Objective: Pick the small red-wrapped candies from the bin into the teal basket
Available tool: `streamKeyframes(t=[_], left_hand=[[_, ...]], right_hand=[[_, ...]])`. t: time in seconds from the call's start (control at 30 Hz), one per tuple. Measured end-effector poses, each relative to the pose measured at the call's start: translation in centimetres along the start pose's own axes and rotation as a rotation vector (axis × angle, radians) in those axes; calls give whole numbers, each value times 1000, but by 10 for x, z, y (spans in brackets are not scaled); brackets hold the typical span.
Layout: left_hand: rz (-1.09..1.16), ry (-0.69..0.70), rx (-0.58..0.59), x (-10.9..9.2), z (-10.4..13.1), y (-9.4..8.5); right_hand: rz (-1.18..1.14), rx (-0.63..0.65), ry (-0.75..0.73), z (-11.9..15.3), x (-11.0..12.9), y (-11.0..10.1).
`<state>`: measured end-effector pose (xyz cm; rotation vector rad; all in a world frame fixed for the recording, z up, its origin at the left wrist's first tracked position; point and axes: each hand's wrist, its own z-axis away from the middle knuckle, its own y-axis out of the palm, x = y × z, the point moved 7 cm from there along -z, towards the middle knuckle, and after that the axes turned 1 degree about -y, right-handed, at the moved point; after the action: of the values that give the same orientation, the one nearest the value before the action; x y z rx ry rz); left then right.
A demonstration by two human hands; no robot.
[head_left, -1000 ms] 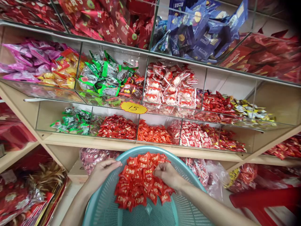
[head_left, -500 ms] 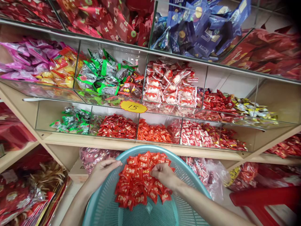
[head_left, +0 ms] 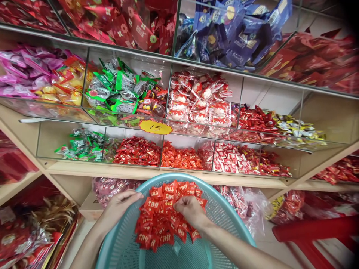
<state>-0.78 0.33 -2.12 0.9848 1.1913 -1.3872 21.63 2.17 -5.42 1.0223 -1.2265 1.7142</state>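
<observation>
A teal plastic basket (head_left: 224, 209) with mesh walls stands in front of me. Inside it lies a heap of small red candy packets (head_left: 157, 224) with gold print. Over the basket's left rim reaches my left hand (head_left: 123, 201); its fingers are closed together and point at the heap, and whatever they pinch is too small to make out. My right hand (head_left: 189, 209) is down on the upper part of the heap, thumb and fingers pinched on a red packet. The palm hides part of the packets below it.
Behind the basket rises a shelf (head_left: 168, 177) with glass compartments of wrapped sweets. A yellow price tag (head_left: 155, 127) reading 15 hangs there. Bagged sweets (head_left: 244, 205) lie under the shelf. At right stands a red stool-like frame (head_left: 308, 231); gift bags (head_left: 25, 231) are at left.
The view has turned slightly right, so the shelves sit further left. My right hand has slid a little left over the packets. My left hand has stayed by the rim.
</observation>
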Motion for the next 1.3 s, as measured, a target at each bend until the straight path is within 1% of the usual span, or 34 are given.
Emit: streamKeyframes(t=[0.17, 0.23, 0.27, 0.33, 0.43, 0.47, 0.5, 0.57, 0.63, 0.7, 0.8, 0.9, 1.07, 1.3], left_hand=[[-24, -6, 9, 5, -1, -1], [-52, -6, 5, 5, -2, -2], [-65, -4, -3, 5, -2, -3], [-83, -9, -11, 5, -3, -4], [-85, -26, -13, 8, -6, -4], [-78, -31, -15, 9, -7, -4], [-68, -37, -19, 11, -8, -5], [-45, -43, -20, 14, -9, -5], [-25, -43, -17, 15, -9, -5], [-20, -44, -28, 15, -9, -5], [-30, -41, -51, 13, -9, -7], [-14, -44, -46, 12, -10, -6], [-9, -78, -49, 16, -9, -7], [-52, -74, -39, 17, -10, -8]], right_hand=[[-23, -56, -32, -1, -5, -2], [-7, -72, -48, 0, -1, -6], [9, -77, -70, 1, 3, -9], [45, -75, -143, 2, 21, -21], [100, -67, -301, -7, 61, -49], [129, -80, -348, -13, 74, -62], [180, -123, -403, -22, 88, -75], [352, -190, -451, -45, 106, -97], [564, -242, -406, -74, 112, -111], [726, -276, -312, -101, 108, -118], [795, -295, -224, -128, 100, -119], [797, -274, -192, -140, 94, -115], [805, -228, -136, -148, 93, -112], [812, -201, -61, -149, 96, -105]])
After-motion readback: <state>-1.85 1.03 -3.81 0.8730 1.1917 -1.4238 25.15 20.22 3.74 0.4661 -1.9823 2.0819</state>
